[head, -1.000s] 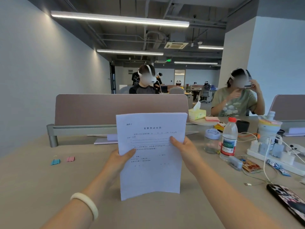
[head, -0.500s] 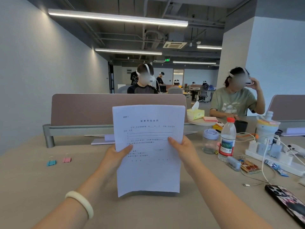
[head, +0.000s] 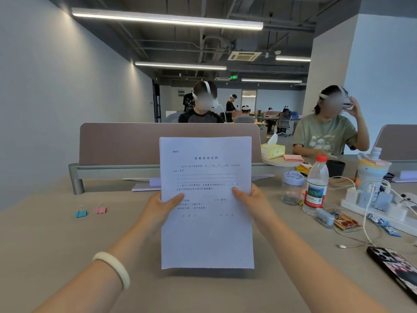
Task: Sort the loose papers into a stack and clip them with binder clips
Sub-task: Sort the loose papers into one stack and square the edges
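- Papers [head: 206,233] sit centre frame, held upright, bottom edge on or just above the counter [head: 45,256]; can't tell which.
- Your left hand [head: 161,207] and right hand [head: 253,203] are both closed on the side edges, thumbs on the front sheet.
- Loosen each grip slightly and tap the bottom edge down so the sheets square up.
- Blue binder clip [head: 80,213] and pink binder clip [head: 101,210] lie at mid left, well apart from both hands.
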Demonstrator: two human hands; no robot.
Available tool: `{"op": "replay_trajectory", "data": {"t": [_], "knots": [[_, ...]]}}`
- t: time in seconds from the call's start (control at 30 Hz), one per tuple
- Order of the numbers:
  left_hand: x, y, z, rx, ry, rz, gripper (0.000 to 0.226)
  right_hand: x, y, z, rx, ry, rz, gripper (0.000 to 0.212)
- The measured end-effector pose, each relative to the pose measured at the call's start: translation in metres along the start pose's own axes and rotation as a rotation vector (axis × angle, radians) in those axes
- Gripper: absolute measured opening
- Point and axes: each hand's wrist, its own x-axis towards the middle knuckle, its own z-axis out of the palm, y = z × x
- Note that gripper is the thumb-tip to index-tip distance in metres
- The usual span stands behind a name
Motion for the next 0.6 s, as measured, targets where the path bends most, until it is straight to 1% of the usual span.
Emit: {"op": "replay_trajectory", "data": {"t": [0.17,0.3,0.43,0.53,0.6], "knots": [[-0.007,-0.007,-0.001,-0.048,0.041,0.025,0.016,-0.007,0.006,0.005,0.015,-0.039,-0.013,0.032],[-0.01,-0.012,-0.002,-0.034,0.034,-0.011,0.019,-0.009,0.014,0.002,0.02,-0.084,-0.001,0.03],[-0.012,-0.02,-0.001,-0.051,0.038,-0.036,0.017,-0.013,0.022,0.002,0.009,-0.071,0.002,0.026],[-0.014,-0.012,-0.001,-0.022,0.011,-0.023,0.018,-0.009,0.019,0.001,0.013,-0.066,0.0,0.025],[-0.012,0.001,-0.005,0.016,-0.021,-0.007,0.023,-0.006,0.015,-0.001,0.019,-0.061,0.016,0.026]]}}
